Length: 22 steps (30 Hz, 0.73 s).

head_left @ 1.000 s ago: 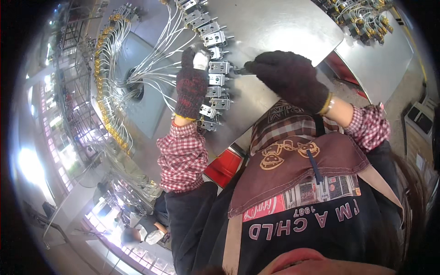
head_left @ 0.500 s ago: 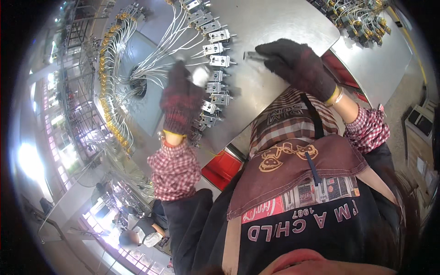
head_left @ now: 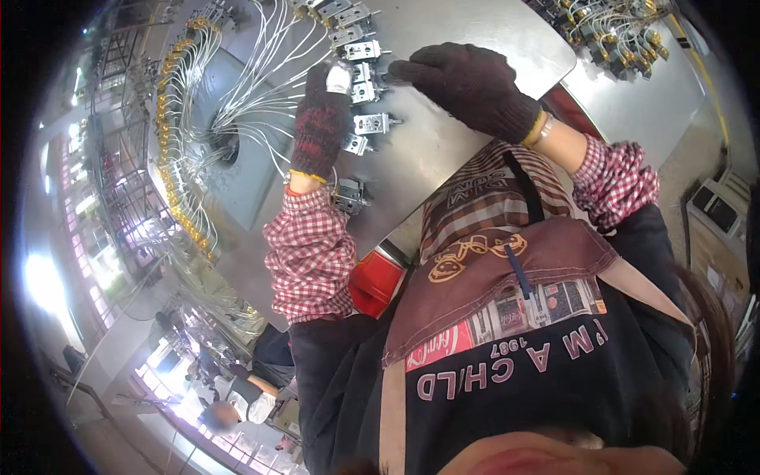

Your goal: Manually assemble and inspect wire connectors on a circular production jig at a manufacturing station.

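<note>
My left hand point(head_left: 323, 119), in a dark knitted glove with a white-covered thumb tip, reaches over the curved row of boxy metal units. Its thumb is against a metal unit point(head_left: 363, 92) with a short shaft, and its fingers curl closed, partly hidden. Nearer me are another metal unit point(head_left: 373, 123) and one beside my wrist point(head_left: 351, 194). Thin white lines point(head_left: 269, 67) run from the row toward a round dark opening point(head_left: 228, 149). To the right of the row, my gloved right hand point(head_left: 467, 89) hovers with fingers pressed together; whatever lies between the fingertips cannot be made out.
Brass-coloured ends point(head_left: 165, 158) form an arc on the left of the metal table point(head_left: 475, 24). Another bunch of wired units point(head_left: 609, 36) lies at the far right. Red bins point(head_left: 378, 279) sit below the table edge. A person point(head_left: 249, 392) is in the background.
My left hand has moved farther along the row, away from me. My right hand has shifted left, closer to the units. Gaps now show among the nearer units.
</note>
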### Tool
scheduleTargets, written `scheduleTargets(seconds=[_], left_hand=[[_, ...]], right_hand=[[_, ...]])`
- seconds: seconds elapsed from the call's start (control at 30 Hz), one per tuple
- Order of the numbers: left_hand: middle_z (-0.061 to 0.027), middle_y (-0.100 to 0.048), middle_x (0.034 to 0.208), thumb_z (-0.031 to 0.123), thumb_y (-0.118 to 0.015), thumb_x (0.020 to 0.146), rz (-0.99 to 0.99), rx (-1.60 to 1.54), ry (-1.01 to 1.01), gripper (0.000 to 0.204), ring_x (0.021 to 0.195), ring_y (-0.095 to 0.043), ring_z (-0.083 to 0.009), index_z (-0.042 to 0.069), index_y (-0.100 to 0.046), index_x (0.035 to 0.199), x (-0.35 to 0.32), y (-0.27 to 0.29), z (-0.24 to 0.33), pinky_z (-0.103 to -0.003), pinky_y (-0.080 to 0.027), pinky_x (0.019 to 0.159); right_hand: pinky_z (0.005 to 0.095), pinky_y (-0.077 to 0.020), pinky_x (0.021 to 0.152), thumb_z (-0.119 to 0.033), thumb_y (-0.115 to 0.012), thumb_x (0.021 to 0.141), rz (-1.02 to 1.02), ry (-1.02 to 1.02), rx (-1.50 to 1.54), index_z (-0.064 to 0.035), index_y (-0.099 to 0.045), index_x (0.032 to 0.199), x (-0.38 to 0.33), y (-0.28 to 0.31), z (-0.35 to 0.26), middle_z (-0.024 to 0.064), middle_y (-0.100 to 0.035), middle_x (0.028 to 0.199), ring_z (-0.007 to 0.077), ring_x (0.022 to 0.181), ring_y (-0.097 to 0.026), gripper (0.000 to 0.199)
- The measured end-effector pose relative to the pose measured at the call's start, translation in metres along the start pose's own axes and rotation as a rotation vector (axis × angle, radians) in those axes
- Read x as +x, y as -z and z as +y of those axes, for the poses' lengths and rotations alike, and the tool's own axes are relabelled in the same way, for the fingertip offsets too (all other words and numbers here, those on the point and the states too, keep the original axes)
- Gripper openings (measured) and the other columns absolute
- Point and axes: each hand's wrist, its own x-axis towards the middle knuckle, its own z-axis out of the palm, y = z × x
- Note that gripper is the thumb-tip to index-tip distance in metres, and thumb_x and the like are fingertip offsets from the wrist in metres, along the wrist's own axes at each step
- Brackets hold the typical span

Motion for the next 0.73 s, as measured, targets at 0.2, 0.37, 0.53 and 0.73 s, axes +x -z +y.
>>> scheduleTargets(seconds=[0.2, 0.37, 0.53, 0.73], left_hand=[[-0.0219, -0.055, 0.134, 0.022, -0.048, 0.104, -0.068, -0.33, 0.295, 0.033, 0.096, -0.068, -0.0386, 0.009, -0.054, 0.133, -0.002, -0.002, 0.0, -0.047, -0.057, 0.074], [-0.0226, -0.055, 0.134, 0.026, -0.045, 0.105, -0.094, -0.723, 0.612, 0.036, 0.097, -0.069, -0.0372, 0.01, -0.052, 0.136, 0.0, -0.001, 0.009, -0.046, -0.058, 0.075], [-0.0213, -0.054, 0.136, 0.026, -0.044, 0.105, -0.099, -0.242, 0.203, 0.036, 0.101, -0.067, -0.0403, 0.009, -0.052, 0.136, -0.008, 0.002, 0.008, -0.048, -0.057, 0.084], [-0.0193, -0.051, 0.141, 0.037, -0.04, 0.11, -0.049, 0.047, 0.075, 0.043, 0.109, -0.065, -0.042, 0.011, -0.047, 0.142, -0.008, -0.002, 0.002, -0.047, -0.055, 0.091]], right_hand=[[0.0417, -0.0573, 0.066, -0.031, -0.065, 0.097, -0.04, -0.14, 0.167, -0.0265, -0.069, 0.125, -0.001, -0.017, 0.017, 0.0051, -0.072, 0.101, 0.0304, 0.082, -0.071, 0.029], [0.0444, -0.0586, 0.082, -0.031, -0.056, 0.101, -0.124, -0.195, 0.233, -0.0209, -0.065, 0.13, 0.006, 0.021, -0.001, 0.0091, -0.072, 0.11, 0.0334, 0.096, -0.071, 0.032], [0.0454, -0.0576, 0.084, -0.033, -0.061, 0.099, -0.313, -0.26, 0.348, -0.0254, -0.069, 0.127, 0.014, 0.006, 0.018, 0.0064, -0.07, 0.116, 0.0315, 0.097, -0.071, 0.031], [0.0444, -0.0579, 0.088, -0.033, -0.071, 0.092, -0.431, -0.197, 0.078, -0.0368, -0.059, 0.138, 0.0, 0.014, -0.01, -0.001, -0.068, 0.119, 0.0262, 0.107, -0.07, 0.047]])
